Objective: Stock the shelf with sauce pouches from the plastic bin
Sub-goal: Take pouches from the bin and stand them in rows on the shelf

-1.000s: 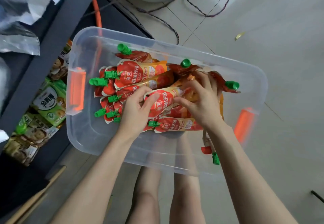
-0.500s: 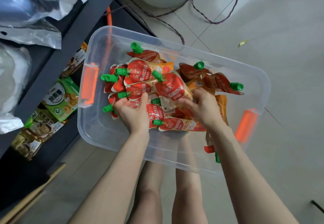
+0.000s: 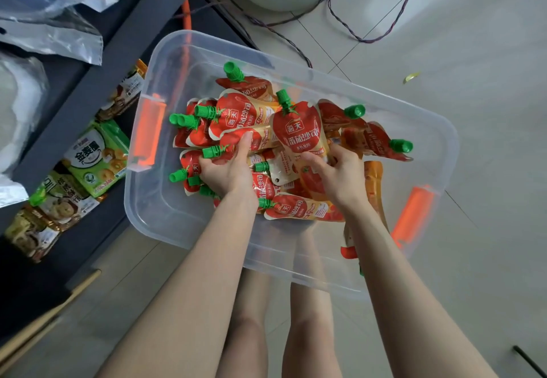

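Sauce pouches (image 3: 299, 133), partly hidden, gripped by left hand (image 3: 229, 175), right hand (image 3: 340, 178).

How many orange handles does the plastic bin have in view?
2. One orange handle is on the bin's end nearest the shelf; the other is on the opposite end. No others show.

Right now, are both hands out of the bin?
No, the left hand and right hand are both inside the bin, gripping sauce pouches.
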